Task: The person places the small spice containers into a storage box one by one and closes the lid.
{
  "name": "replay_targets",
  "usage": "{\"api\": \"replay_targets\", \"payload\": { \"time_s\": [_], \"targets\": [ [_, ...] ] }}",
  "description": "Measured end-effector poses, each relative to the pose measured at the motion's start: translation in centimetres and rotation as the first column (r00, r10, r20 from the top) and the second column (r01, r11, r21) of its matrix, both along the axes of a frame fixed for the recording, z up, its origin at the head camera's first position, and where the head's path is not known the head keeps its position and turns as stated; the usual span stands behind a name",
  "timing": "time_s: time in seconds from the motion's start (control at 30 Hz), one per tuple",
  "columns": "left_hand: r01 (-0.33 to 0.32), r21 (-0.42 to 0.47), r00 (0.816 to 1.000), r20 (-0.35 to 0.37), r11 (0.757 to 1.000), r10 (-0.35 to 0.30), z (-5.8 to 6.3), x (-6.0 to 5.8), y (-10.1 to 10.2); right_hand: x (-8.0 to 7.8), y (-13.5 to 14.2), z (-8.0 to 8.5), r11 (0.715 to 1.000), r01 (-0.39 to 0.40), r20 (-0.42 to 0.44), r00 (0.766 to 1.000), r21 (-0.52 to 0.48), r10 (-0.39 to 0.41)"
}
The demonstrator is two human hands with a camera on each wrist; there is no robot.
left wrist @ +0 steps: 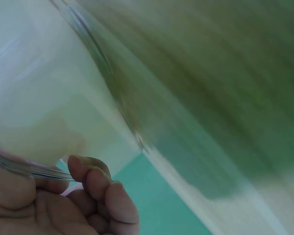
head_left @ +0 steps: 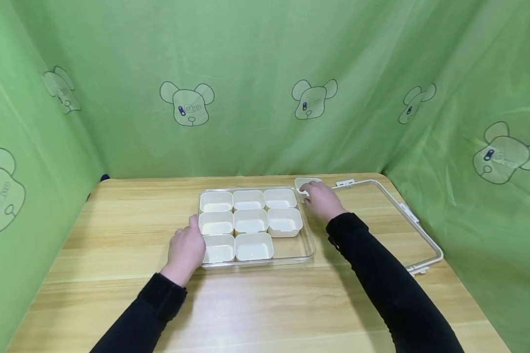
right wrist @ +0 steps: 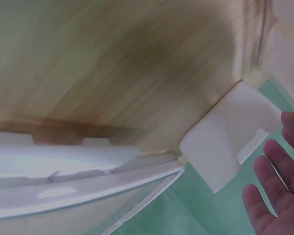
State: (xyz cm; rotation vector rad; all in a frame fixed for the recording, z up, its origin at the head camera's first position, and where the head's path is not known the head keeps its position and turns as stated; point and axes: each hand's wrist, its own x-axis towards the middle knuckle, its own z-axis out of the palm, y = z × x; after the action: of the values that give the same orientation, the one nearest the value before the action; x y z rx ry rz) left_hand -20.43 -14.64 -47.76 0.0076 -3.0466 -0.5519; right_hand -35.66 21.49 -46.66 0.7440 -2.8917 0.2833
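A clear plastic box (head_left: 291, 260) stands on the table with several small white bins (head_left: 254, 246) in rows inside it. Its front right corner shows bare bottom. My left hand (head_left: 186, 250) holds the box's left wall, and in the left wrist view the fingers (left wrist: 120, 203) curl over the clear rim (left wrist: 44, 172). Another white bin (head_left: 301, 183) stands outside, by the box's back right corner. My right hand (head_left: 322, 198) is at that loose bin (right wrist: 225, 129); in the right wrist view one fingertip meets its edge, and the other fingers (right wrist: 269, 174) are spread beside it.
A clear lid with a white frame (head_left: 428, 239) and white clips (head_left: 408, 212) lies on the right of the wooden table (head_left: 265, 314), beyond my right forearm. Green cloth (head_left: 256, 142) with bear-head prints hangs behind and on both sides.
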Motion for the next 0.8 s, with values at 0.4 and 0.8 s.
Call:
{"api": "replay_targets", "payload": {
  "time_s": [0.4,0.8],
  "targets": [
    [-0.001,-0.001,1.0,-0.004,1.0,0.001,-0.13,-0.12,-0.1,-0.02,-0.27,-0.36,1.0,0.02,-0.011,1.0,-0.01,-0.02],
    [-0.008,0.003,1.0,-0.008,1.0,0.008,-0.25,-0.21,-0.06,-0.34,-0.06,-0.98,0.999,0.012,-0.054,0.998,0.03,-0.01]
  ]
}}
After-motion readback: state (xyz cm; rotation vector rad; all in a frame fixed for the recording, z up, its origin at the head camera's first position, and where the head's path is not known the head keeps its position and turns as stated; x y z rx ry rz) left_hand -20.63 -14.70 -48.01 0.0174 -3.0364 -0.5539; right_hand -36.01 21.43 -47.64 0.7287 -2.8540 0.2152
